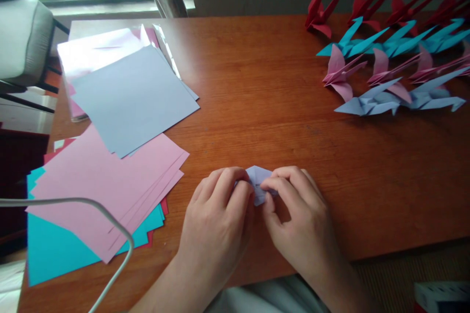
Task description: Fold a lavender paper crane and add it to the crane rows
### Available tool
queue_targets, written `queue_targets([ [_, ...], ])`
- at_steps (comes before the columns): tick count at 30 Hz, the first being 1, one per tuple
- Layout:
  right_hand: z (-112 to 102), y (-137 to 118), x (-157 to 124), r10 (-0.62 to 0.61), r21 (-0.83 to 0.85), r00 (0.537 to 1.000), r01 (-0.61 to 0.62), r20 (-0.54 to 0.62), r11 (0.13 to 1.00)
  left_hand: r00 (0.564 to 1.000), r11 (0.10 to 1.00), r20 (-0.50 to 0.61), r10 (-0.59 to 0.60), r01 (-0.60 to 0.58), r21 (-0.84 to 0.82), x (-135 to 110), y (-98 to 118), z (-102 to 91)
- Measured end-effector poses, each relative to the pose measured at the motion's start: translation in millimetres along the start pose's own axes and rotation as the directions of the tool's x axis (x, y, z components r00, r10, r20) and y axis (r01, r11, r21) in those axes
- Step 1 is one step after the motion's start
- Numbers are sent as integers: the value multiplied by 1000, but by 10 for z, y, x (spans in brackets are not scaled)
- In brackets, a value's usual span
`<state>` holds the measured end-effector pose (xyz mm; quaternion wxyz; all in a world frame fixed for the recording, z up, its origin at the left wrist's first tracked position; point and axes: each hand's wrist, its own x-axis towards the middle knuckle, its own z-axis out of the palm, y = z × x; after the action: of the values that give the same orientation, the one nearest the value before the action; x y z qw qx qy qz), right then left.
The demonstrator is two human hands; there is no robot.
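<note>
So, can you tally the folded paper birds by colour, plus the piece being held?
Red birds: 4, the last cut off by the frame
Turquoise birds: 3
Pink birds: 3
Light blue birds: 2
Held pale blue piece: 1
Total: 13, leaving out a pink sliver at the right edge

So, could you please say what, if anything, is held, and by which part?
Folded pale-blue paper: left hand at its left side, right hand at its right.

Brown wooden table (249, 93) with paper sheets (110, 181) and origami cranes (395, 49)
Pink, turquoise and red sheets overlap at near left, a plastic packet (101, 49) beyond; red, turquoise, pink and pale blue cranes stand in rows at far right.
</note>
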<state>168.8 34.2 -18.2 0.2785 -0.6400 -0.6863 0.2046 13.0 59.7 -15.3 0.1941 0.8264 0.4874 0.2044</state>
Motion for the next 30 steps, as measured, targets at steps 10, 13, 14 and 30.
queue_targets([
  [10,2,69,-37,-3,-2,997,3,-72,1000,1000,1000,-20,8,-8,24,16,6,8],
  [13,-4,52,-28,-4,5,998,4,-67,1000,1000,1000,-22,11,-11,23,8,8,11],
  [14,-1,45,-24,-4,-6,998,4,-68,1000,1000,1000,-21,13,-12,24,6,10,12],
  [30,23,56,-23,-2,-45,998,-1,-66,999,999,1000,19,30,-30,-9,-38,-36,-31],
])
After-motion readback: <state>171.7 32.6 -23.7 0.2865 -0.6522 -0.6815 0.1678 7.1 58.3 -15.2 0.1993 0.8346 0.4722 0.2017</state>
